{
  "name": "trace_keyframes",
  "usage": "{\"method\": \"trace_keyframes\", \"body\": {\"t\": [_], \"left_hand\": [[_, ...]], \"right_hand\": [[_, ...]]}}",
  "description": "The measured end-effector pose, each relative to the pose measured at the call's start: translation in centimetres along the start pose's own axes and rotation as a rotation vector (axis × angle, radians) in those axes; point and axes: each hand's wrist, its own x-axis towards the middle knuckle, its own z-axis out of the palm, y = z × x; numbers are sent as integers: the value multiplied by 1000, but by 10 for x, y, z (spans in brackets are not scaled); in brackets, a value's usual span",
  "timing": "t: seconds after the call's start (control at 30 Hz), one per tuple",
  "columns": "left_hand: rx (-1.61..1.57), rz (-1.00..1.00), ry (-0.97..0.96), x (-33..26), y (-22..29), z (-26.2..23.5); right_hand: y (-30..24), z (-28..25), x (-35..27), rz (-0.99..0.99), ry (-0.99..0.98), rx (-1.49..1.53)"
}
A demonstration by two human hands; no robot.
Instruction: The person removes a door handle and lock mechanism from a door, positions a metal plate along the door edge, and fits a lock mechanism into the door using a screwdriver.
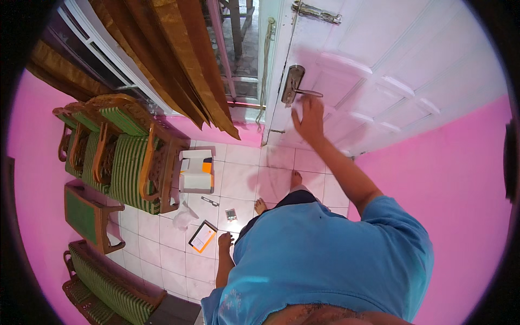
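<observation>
A white panelled door (374,81) stands at the upper right, with a metal lever handle (307,92) on a dark plate. My right hand (309,120) is raised to this handle. Its fingers reach up to the lever with the thumb held apart, and nothing shows in its grasp; whether the fingertips touch the lever I cannot tell. My left hand (225,241) hangs low by my side with loosely bent fingers and no object in it. In view it lies beside a flat white, black and orange box (203,236) on the floor.
On the tiles lie an open carton (196,184), a clear plastic bag (186,215), a small dark bar-shaped item (210,201) and a small packet (231,215). Green-striped wooden chairs (130,162), a low table (81,216) and a bench (108,281) line the left. A slide bolt (319,13) sits high on the door.
</observation>
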Motion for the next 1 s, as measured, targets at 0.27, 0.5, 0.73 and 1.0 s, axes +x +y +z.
{"method": "trace_keyframes", "body": {"t": [0.27, 0.5, 0.73, 1.0], "left_hand": [[0, 76, -55, 8, 7, 2], [-26, 26, 0, -3, -1, 3], [112, 20, -13, -13, -1, -2], [108, 42, -72, -6, 4, 2]], "right_hand": [[63, 19, 61, 92, -436, -34], [65, 36, 70, 102, -514, -83], [71, 50, 64, 166, -445, -63], [71, 66, 53, 472, -434, 239]]}}
